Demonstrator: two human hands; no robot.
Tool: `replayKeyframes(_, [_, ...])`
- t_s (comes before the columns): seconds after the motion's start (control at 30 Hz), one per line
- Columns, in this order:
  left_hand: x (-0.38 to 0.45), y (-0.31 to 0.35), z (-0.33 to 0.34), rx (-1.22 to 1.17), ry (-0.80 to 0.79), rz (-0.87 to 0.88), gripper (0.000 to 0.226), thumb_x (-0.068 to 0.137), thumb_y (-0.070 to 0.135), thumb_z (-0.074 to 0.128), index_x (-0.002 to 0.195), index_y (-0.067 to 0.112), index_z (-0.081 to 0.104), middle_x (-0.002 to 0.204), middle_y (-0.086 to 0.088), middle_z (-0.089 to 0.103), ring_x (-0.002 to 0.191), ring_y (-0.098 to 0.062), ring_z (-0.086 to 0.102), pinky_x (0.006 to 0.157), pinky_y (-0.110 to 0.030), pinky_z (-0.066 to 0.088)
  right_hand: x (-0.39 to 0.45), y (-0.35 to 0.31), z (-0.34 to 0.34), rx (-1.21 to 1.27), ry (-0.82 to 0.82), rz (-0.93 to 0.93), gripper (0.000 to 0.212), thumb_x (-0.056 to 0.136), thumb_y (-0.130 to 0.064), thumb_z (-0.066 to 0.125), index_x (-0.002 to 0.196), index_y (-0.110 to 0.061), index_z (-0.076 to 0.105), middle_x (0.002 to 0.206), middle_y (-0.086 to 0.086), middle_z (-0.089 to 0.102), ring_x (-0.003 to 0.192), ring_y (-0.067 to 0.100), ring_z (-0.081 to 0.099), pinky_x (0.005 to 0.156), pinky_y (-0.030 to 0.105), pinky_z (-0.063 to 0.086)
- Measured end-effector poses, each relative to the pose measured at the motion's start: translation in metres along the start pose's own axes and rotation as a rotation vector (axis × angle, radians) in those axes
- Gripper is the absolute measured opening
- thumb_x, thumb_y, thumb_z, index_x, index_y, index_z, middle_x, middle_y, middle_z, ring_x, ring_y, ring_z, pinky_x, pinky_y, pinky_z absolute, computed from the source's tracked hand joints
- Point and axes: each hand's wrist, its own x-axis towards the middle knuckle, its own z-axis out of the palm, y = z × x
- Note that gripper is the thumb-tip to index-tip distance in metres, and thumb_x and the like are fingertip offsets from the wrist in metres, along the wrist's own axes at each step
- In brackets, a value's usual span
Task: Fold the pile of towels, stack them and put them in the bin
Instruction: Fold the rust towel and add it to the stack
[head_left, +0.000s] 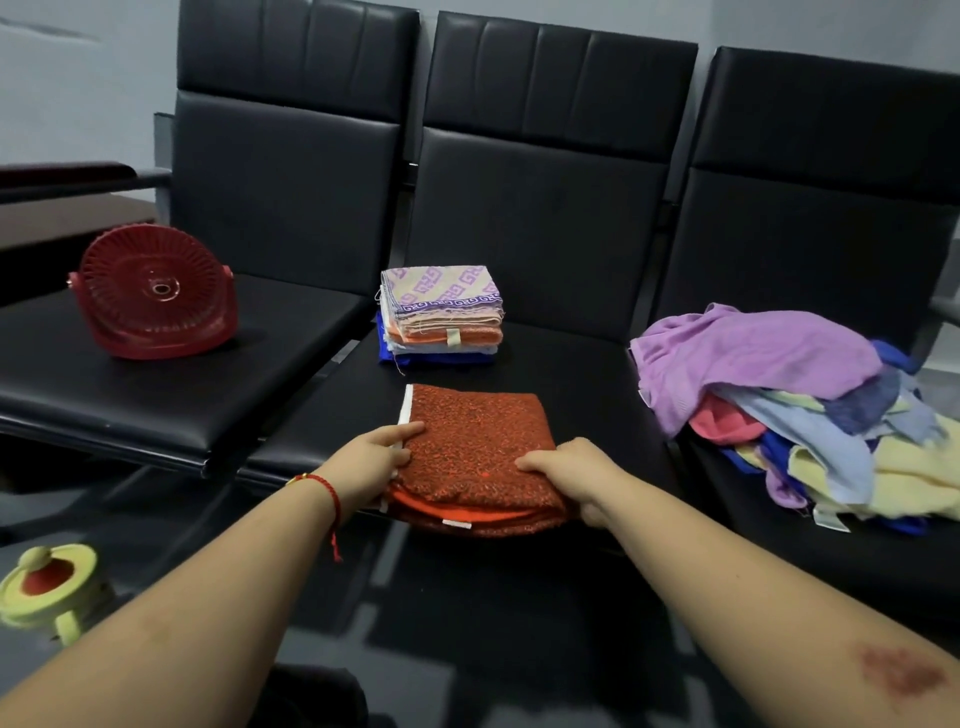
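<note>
Nearest, both hands grip a folded orange towel at the front edge of the middle black seat: the left hand pinches its left side, the right hand curls over its right corner. Behind it sits a neat stack of folded towels. An unfolded pile covers the right seat; a red bin lies tipped on the left one.

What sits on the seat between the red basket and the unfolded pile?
In the head view, the folded stack lies between the basket and the pile; nearer the camera, both hands hold the orange towel.
</note>
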Motion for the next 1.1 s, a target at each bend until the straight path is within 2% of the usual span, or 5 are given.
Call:
replayKeyframes(0.13, [0.001,-0.003,-0.002,-0.027,-0.008,0.002,0.045,0.097,0.001,0.04,0.123,0.033,0.057,0.11,-0.011,0.063,0.06,-0.019,0.055,0.06,-0.03,0.05,-0.008,-0.001,-0.002,-0.038,-0.049,-0.155,0.047,0.086,-0.019,0.064,0.124,-0.029,0.04,0.111,0.001,0.049,0.08,0.01,0.054,0.06,0.024,0.042])
replayKeyframes(0.3, [0.005,-0.005,0.003,0.01,0.065,0.043,0.044,0.097,0.003,0.041,0.127,0.032,0.056,0.09,-0.011,0.06,0.059,-0.018,0.049,0.061,-0.03,0.044,-0.004,-0.003,-0.003,-0.073,-0.044,-0.347,0.043,0.09,-0.015,0.057,0.125,-0.037,0.052,0.12,-0.005,0.05,0.089,0.006,0.055,0.066,0.019,0.042])
replayKeyframes(0.57, [0.03,0.023,0.004,0.018,0.176,0.202,0.044,0.097,0.006,0.045,0.131,0.031,0.054,0.113,0.001,0.062,0.089,-0.017,0.059,0.089,-0.034,0.049,0.027,-0.035,-0.018,-0.083,0.038,-0.537,0.042,0.089,-0.009,0.057,0.123,-0.034,0.056,0.117,-0.009,0.055,0.091,0.002,0.054,0.071,0.013,0.041])
replayKeyframes(0.87, [0.115,0.096,-0.032,0.062,0.249,0.329,0.045,0.097,0.008,0.045,0.131,0.038,0.047,0.11,-0.005,0.059,0.082,-0.022,0.056,0.067,-0.03,0.052,0.11,-0.131,-0.026,-0.092,0.09,-0.679,0.044,0.091,-0.009,0.055,0.128,-0.033,0.055,0.131,-0.005,0.053,0.103,0.006,0.05,0.08,0.017,0.038])
replayKeyframes(1.1, [0.2,0.12,-0.056,0.126,0.333,0.275,0.045,0.096,0.01,0.048,0.135,0.032,0.05,0.119,-0.003,0.062,0.093,-0.023,0.061,0.094,-0.04,0.05,0.193,-0.184,-0.016,-0.182,0.088,-0.67,0.045,0.093,-0.011,0.053,0.133,-0.03,0.051,0.143,-0.001,0.045,0.123,0.017,0.048,0.087,0.02,0.034])
